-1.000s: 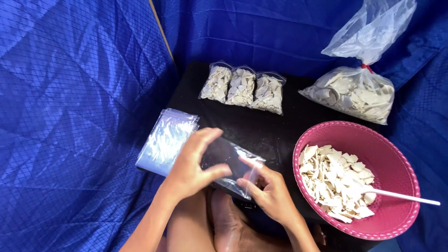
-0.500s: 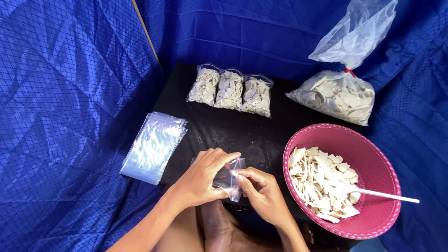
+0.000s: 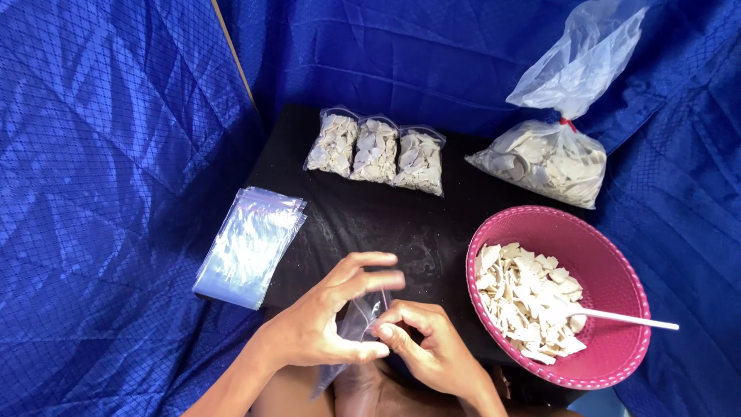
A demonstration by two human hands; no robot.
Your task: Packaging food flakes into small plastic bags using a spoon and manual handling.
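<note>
Both hands hold one small clear plastic bag (image 3: 356,324) over the near edge of the black table (image 3: 386,220). My left hand (image 3: 324,320) pinches it from the left with thumb and fingers; my right hand (image 3: 421,347) pinches its top edge from the right. The bag hangs down between the hands and looks empty. A stack of the same clear empty bags (image 3: 248,245) lies to the left. A pink bowl (image 3: 610,255) of pale chips with a white spoon (image 3: 629,318) stands to the right.
Three small filled bags of chips (image 3: 376,150) lie in a row at the back of the table. A large tied clear bag of chips (image 3: 552,158) sits at the back right. Blue quilted cloth (image 3: 108,154) surrounds the table. My bare legs are below the hands.
The bag has been drawn toward me and turned from lying flat to hanging between the fingers. Both hands moved nearer and lower; the view shifted slightly right.
</note>
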